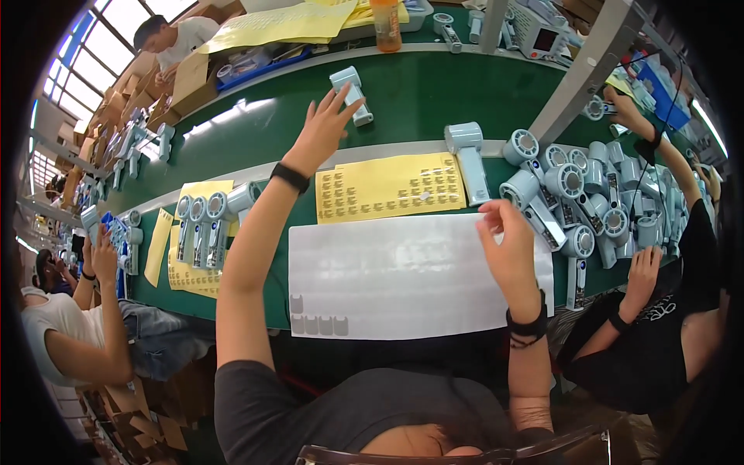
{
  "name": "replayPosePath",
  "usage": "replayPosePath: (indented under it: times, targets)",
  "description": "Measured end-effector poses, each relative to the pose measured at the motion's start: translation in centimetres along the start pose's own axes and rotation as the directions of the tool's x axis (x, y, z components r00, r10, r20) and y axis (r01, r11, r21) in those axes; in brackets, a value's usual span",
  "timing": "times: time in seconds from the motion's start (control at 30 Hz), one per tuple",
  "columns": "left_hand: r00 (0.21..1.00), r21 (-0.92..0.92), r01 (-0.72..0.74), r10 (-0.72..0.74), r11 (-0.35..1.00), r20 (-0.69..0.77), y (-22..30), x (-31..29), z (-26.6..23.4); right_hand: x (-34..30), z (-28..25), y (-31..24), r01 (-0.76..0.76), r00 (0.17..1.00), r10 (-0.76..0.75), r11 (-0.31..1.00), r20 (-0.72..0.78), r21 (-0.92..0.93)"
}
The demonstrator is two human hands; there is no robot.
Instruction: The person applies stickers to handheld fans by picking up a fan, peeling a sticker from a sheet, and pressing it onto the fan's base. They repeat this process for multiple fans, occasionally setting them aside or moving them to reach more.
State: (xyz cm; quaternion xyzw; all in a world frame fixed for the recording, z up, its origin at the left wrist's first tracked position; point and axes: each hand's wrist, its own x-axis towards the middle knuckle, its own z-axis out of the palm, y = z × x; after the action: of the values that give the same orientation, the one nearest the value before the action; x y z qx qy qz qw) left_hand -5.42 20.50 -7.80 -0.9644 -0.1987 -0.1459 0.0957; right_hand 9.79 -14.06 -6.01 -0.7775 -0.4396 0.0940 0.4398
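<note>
My left hand (324,132) reaches out over the green surface with its fingers spread. Its fingertips overlap a light blue handheld fan (361,113) lying there; whether they touch it I cannot tell. My right hand (508,242) hovers above the right part of a white sheet (403,271), fingers loosely bent, thumb apart, nothing visible between them. Just beyond it another light blue handheld fan (472,174) lies with its handle toward me, beside a yellow sticker sheet (372,186). A few grey stickers (319,325) remain at the white sheet's lower left.
A heap of light blue fans (577,182) is piled to the right, next to a co-worker's hand (642,275). Several fans (203,232) lie on yellow sheets to the left. A grey metal post (585,70) rises at the right. Across the green surface stands an orange bottle (386,27).
</note>
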Motion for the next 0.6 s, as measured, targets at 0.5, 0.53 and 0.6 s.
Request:
replayPosePath:
  times: [0.5, 0.53, 0.6]
  targets:
    - [0.809, 0.049, 0.587, -0.585, 0.808, -0.057, 5.7, -22.0, -5.9, 2.6, 1.1, 4.9, 0.129, 0.987, -0.146, 0.969, -0.066, -0.212]
    - [0.748, 0.076, 0.663, -0.659, 0.745, -0.076, 5.8, -22.8, -5.6, 2.5, 1.3, 4.8, 0.123, 0.987, -0.144, 0.963, -0.069, -0.242]
    - [0.615, 0.117, 0.788, -0.779, 0.604, -0.120, 5.9, -23.8, -5.0, 3.3, 2.2, 4.0, 0.107, 0.993, -0.119, 0.937, -0.014, -0.334]
